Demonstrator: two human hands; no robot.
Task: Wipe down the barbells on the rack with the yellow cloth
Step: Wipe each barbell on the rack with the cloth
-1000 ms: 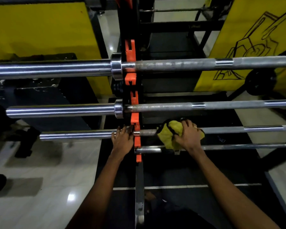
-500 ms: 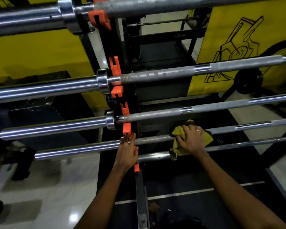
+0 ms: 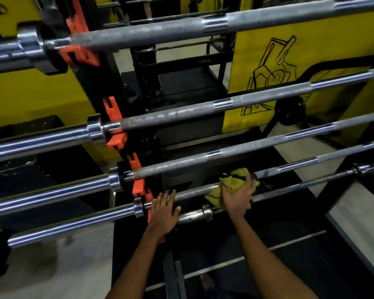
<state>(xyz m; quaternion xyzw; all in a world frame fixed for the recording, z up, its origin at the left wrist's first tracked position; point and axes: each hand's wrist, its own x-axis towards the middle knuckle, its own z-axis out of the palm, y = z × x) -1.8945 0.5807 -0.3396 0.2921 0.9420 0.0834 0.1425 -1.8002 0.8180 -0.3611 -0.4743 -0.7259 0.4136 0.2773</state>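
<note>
The right hand was curled around the yellow cloth and pressed it on the shaft of the fourth barbell from the top, a little to the right of the rack upright. The left hand lay with straight fingers on the same shaft, just beside its collar and the orange hooks; it gripped nothing. A thinner bar ran just under the cloth, and I cannot tell whether the cloth touched it too. Three other barbells lay above on the hooks, with shiny sleeves at the left and grey, rough shafts at the right.

Under the rack there was a black mat with a white line across it. At the left the floor was pale and glossy. Behind the rack stood yellow panels, and one had a black line drawing. A dark weight plate leaned near this panel.
</note>
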